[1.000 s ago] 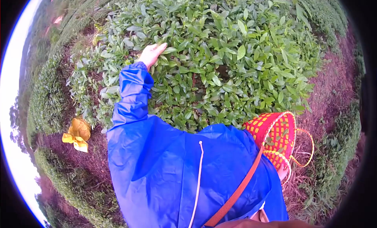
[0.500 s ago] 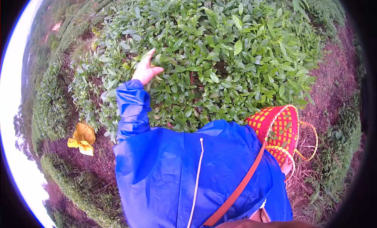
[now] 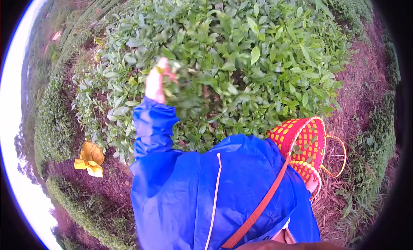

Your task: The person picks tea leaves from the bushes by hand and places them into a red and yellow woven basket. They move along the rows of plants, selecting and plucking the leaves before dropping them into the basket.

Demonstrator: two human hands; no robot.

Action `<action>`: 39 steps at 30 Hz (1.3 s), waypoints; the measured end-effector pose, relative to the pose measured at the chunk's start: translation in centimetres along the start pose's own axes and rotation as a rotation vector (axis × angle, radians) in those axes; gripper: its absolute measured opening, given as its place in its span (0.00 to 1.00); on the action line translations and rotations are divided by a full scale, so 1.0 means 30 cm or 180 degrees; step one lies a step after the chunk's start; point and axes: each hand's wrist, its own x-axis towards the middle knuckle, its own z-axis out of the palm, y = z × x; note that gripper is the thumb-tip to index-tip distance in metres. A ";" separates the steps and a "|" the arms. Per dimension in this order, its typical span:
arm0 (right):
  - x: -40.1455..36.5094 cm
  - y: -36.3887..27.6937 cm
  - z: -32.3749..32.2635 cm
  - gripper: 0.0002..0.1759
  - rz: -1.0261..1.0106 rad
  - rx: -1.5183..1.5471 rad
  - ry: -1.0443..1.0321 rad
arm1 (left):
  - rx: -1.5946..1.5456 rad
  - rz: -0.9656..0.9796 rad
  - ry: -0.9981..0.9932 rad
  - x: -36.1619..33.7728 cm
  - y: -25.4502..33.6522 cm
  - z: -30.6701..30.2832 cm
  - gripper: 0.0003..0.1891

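Note:
My left hand [image 3: 157, 81] is over the left part of a leafy green bush [image 3: 258, 73], at the end of a blue sleeve. It is blurred by motion, and leaves lie against its fingers; whether it grips any is unclear. My right hand [image 3: 312, 184] shows only in part, at the lower rim of a red and yellow woven basket [image 3: 285, 138]. The basket hides its fingers. A few green leaves lie inside the basket, which is tilted with its mouth to the right.
A yellow object [image 3: 91, 158] lies on the brown ground at the left. Lower bushes [image 3: 81, 202] run along the left side, and grass and dry litter [image 3: 340, 164] are at the right. A red strap [image 3: 258, 211] crosses the blue raincoat.
My left hand has turned more upright and its sleeve has shifted a little right. The fingers are now blurred. The basket and my right hand are almost in the same place.

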 end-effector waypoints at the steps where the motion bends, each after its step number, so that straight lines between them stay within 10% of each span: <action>1: 0.003 0.002 -0.002 0.21 0.0001 -0.0011 -0.0004 | -0.0115 0.0208 0.0141 -0.037 0.067 0.026 0.13; 6: 0.021 -0.046 0.014 0.21 -0.0069 0.0024 -0.0023 | 0.2645 0.1075 0.0328 0.087 0.132 0.001 0.15; 10: 0.031 0.014 0.025 0.20 -0.0132 0.0100 0.0032 | 0.4477 0.0129 -0.0492 0.243 0.084 0.075 0.40; 11: 0.038 0.029 0.030 0.20 -0.0169 0.0150 0.0097 | 0.4581 0.0832 -0.0588 0.382 -0.022 0.009 0.44; 20: -0.078 -0.102 -0.041 0.22 0.0122 -0.0060 -0.0028 | 0.3172 0.1633 0.0287 0.395 -0.186 0.101 0.16; 28: -0.079 -0.072 -0.034 0.22 0.0155 -0.0136 0.0035 | -0.0244 -0.0324 -0.0240 0.186 -0.115 0.030 0.17; 31: -0.077 -0.068 -0.031 0.22 0.0168 -0.0175 0.0042 | -0.0508 0.1111 -0.0077 0.074 0.100 0.098 0.13; 39: -0.083 -0.069 -0.039 0.22 0.0201 -0.0186 0.0118 | 0.0711 0.0603 0.0383 0.623 0.138 -0.094 0.06</action>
